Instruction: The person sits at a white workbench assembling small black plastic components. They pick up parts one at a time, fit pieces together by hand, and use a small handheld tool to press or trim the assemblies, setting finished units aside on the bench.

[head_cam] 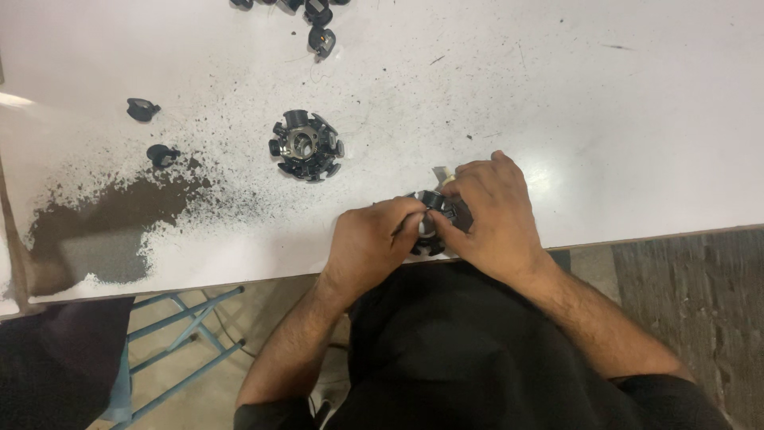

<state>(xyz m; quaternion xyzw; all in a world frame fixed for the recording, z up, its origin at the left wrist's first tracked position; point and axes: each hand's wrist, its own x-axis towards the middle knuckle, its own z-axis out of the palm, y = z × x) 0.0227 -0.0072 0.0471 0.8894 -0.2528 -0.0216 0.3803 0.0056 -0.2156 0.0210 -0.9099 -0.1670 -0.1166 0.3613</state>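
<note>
At the near edge of the white table (605, 119), my left hand (370, 243) and my right hand (489, 215) close together around a black round part (436, 209) with spokes. Most of that part is hidden by my fingers. A small pale piece (442, 173) sticks out just above my right thumb. Farther back on the table lies a second black spoked ring (306, 146) with a metal centre, untouched and well apart from both hands.
Two small black caps (143, 109) (162, 154) lie at the left. Several more black pieces (321, 38) sit at the far edge. A worn dark patch (119, 215) marks the table's left side. A blue stool frame (183, 342) stands below.
</note>
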